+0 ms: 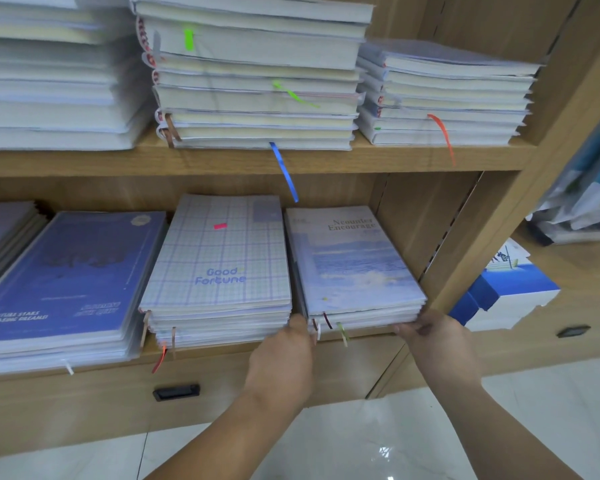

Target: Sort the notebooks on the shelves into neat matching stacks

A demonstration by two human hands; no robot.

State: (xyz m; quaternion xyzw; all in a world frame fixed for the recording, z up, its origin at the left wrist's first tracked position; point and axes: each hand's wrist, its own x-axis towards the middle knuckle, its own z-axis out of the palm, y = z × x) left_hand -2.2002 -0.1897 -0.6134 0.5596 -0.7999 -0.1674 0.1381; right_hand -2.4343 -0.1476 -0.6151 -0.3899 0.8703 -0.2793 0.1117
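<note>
Head view: pale-blue sea-printed notebook stack (pixel 354 271) sits on a wooden shelf (pixel 229 355). Left hand (pixel 284 348) and right hand (pixel 430 332) grip its front corners.

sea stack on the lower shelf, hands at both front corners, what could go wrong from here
1. The sea stack is gripped only at its front corners by the left hand and right hand; its glossy covers could slide and fan apart.
2. Its ribbons hang over the shelf edge and might snag or get trapped underneath.
3. The left hand is wedged against the Good Fortune stack and could nudge it crooked.
</note>
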